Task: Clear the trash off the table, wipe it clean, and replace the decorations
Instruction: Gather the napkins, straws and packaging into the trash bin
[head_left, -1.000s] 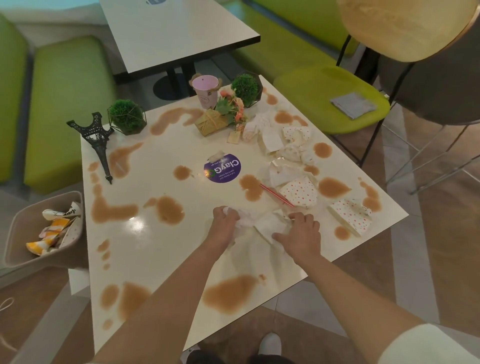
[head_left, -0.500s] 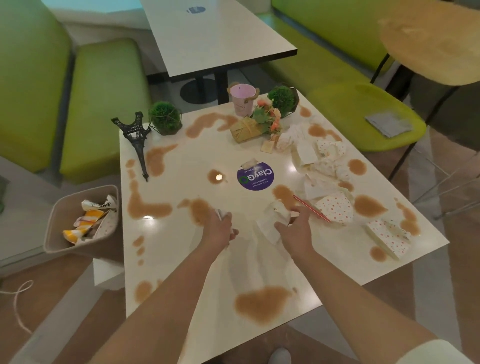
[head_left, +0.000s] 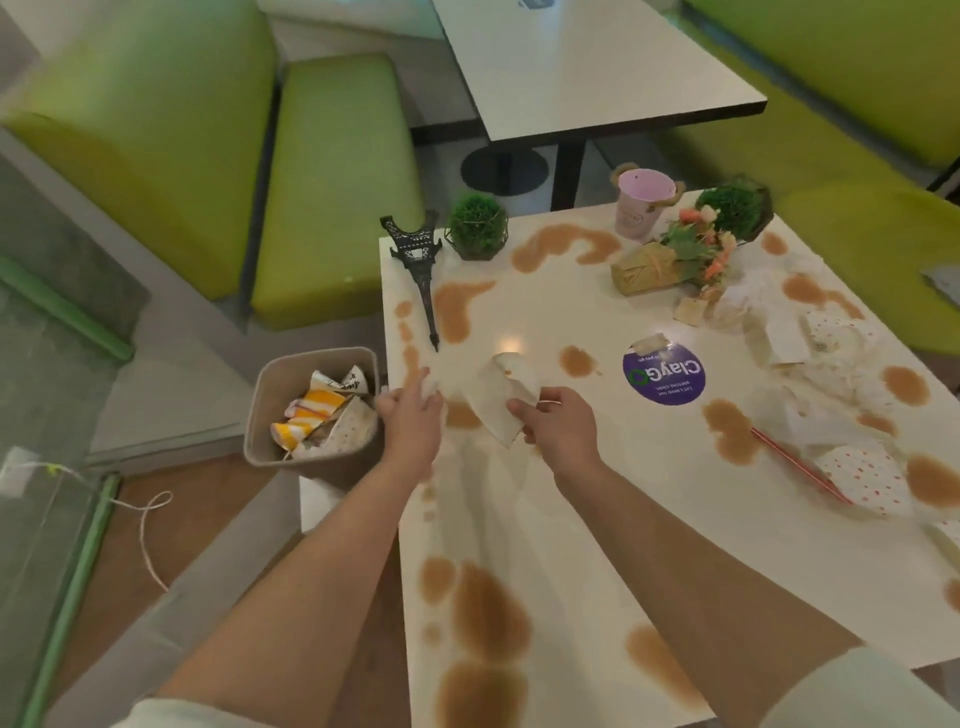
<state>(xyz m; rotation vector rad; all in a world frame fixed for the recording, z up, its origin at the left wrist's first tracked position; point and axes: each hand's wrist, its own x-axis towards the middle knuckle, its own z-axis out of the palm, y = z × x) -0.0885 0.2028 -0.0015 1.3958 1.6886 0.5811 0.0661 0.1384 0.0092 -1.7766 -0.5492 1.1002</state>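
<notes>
White crumpled paper (head_left: 501, 400) pinched in your right hand (head_left: 558, 423), small scrap gripped in left hand (head_left: 413, 421), both carried toward bin (head_left: 270, 415) beside table (head_left: 571, 519) for dumping

Green benches (head_left: 332, 187), second table (head_left: 587, 62)

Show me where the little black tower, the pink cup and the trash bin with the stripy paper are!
Little black metal tower model (head_left: 420, 260), head view, on its lattice body.
Pink paper cup (head_left: 638, 208), head view, on its side wall.
Beige plastic trash bin (head_left: 265, 415), head view, on its left wall.
</notes>
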